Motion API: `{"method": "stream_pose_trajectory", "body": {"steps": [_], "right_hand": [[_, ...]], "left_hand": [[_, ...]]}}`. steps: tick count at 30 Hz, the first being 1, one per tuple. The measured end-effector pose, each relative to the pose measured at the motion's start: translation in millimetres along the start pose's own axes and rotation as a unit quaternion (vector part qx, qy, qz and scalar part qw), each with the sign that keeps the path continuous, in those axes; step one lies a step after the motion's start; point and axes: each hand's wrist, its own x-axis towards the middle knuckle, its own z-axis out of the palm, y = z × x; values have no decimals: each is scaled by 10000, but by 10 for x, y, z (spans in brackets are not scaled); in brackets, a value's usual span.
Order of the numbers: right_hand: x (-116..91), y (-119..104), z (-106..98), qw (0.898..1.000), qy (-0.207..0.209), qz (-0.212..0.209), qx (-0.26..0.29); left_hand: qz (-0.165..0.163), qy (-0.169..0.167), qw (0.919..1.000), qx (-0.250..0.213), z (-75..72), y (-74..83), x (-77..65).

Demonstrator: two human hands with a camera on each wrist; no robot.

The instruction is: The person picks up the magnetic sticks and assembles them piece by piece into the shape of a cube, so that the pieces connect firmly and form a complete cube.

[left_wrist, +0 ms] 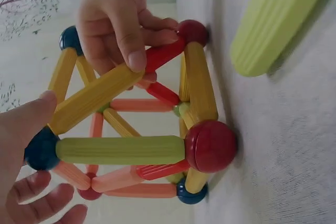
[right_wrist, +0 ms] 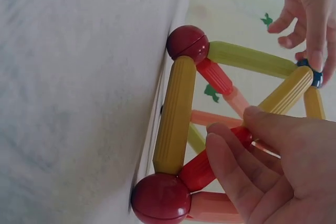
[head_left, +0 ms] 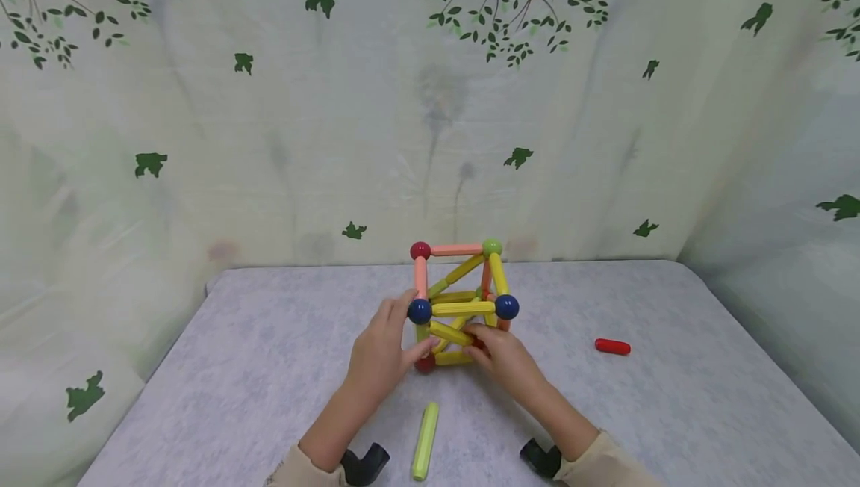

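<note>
A boxy frame of magnetic sticks and balls stands on the table in front of me. My left hand (head_left: 379, 349) holds its near upper left corner, thumb and fingers about the blue ball (left_wrist: 42, 149). The thumb lies by the end of a slanting yellow stick (left_wrist: 94, 99). With thumb and fingers, my right hand (head_left: 507, 364) pinches the place where that yellow stick meets a red stick (right_wrist: 197, 171). This pair slants across the near face, down to a dark red ball (right_wrist: 161, 199). A light green stick (left_wrist: 121, 149) forms the near left upright.
One loose light green stick (head_left: 425, 442) lies on the table (head_left: 302, 300) between my forearms. A loose red stick (head_left: 613, 346) lies to the right. Behind the table hangs a leaf-printed cloth (head_left: 376, 136).
</note>
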Motion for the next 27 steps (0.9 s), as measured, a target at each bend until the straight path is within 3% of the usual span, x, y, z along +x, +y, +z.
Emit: {"method": "stream_pose_trajectory", "body": {"steps": [3, 13, 15, 18, 21, 23, 27], "right_hand": [[6, -11, 20, 9999, 73, 138, -13], [27, -17, 48, 9984, 199, 443, 291], [32, -33, 46, 9980, 135, 537, 319], [3, -75, 3, 9981, 47, 588, 182], [-98, -104, -108, 9993, 183, 308, 116], [-192, -82, -211, 9991, 427, 35, 71], [-367, 104, -423, 9961, 866, -67, -164]], "left_hand": [[-133, -135, 9998, -80, 21, -17, 42], [-30, 186, 9997, -169, 100, -37, 36], [-226, 51, 9993, -278, 89, -37, 12], [-853, -450, 9937, -571, 58, -20, -49], [-1628, -1393, 9722, -945, 29, 5, -162], [-2008, -2218, 9469, -1178, 27, 15, -257], [-2086, -3634, 8990, -1276, 67, 39, -453]]}}
